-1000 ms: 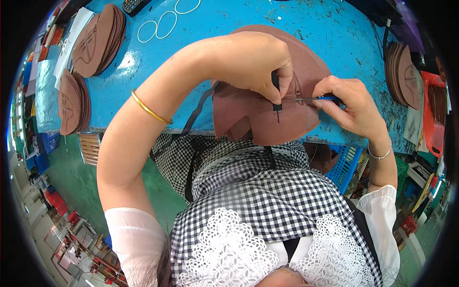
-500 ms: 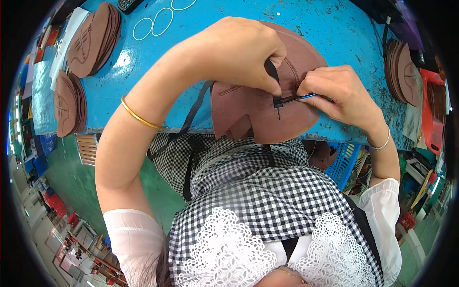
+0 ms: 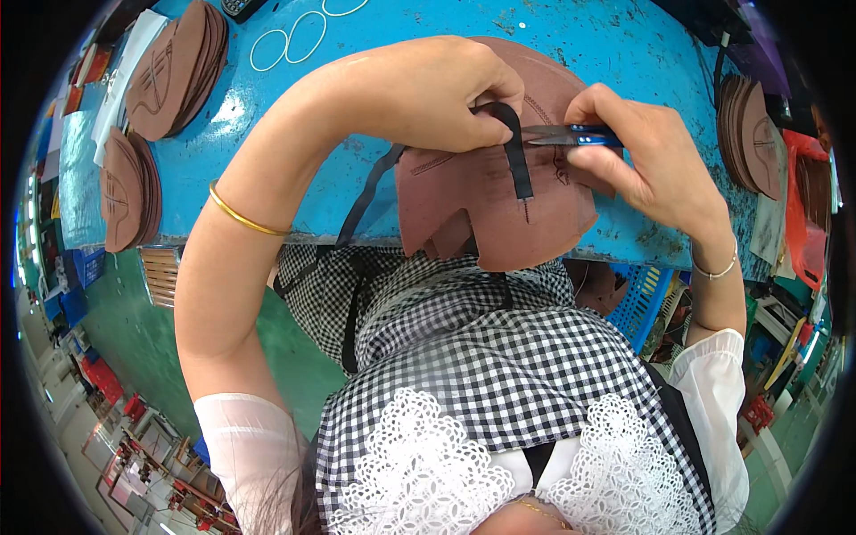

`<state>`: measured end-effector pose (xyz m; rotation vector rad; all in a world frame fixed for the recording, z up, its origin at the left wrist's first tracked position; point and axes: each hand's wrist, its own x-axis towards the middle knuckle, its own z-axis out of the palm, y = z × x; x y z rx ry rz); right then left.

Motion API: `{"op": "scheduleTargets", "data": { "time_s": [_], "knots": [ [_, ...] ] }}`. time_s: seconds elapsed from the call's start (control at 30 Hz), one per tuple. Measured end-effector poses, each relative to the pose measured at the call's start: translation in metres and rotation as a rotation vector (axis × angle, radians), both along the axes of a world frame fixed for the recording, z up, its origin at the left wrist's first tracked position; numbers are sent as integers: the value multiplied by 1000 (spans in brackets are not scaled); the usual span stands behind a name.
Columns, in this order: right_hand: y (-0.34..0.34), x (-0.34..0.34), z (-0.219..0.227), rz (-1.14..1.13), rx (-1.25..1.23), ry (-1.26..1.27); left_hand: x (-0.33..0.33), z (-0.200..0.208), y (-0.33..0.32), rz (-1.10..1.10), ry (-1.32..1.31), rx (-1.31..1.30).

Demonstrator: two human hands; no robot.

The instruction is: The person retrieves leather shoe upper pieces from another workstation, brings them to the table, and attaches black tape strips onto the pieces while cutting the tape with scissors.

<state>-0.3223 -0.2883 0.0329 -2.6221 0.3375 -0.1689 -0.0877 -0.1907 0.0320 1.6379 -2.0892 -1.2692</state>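
Note:
Stacked brown leather-like pieces [image 3: 526, 236] with stitched lines lie at the table's front edge under my hands. A black strap [image 3: 518, 169] stands looped over the top piece, its lower end flat against it. My left hand [image 3: 455, 94] pinches this strap between thumb and fingers. In my right hand [image 3: 646, 160] are small thread snips [image 3: 580, 136] with blue handles. Their dark blades lie parted, pointing left beside the strap. Another stretch of black strap [image 3: 367, 196] trails from under my left hand over the table edge.
The blue table [image 3: 624, 45] bears stacks of brown pieces at the left [image 3: 178, 71] and right [image 3: 749, 134]. White rings [image 3: 305, 37] lie toward the back. A blue basket [image 3: 642, 303] stands below the edge at right.
The snips have moved up and away from the strap's lower end, their blades now apart. My left hand has shifted slightly left, and more of the strap shows, bent into a loop.

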Motion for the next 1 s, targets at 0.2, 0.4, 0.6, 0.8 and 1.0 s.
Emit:
{"op": "scheduleTargets", "data": {
  "time_s": [0.2,0.4,0.6,0.8,1.0],
  "knots": [
    [-2,8,-6,11,134,78,-3,-8,3,1,34,-113],
    [4,8,8,-43,189,60,3,-11,6,15,71,-147],
    [55,8,5,123,-299,-91,2,-15,9,156,201,-122],
    [103,15,-11,-57,-493,170,12,7,16,441,280,-224],
    [28,5,-5,-329,259,-260,34,25,35,601,392,-304]
  ]
}}
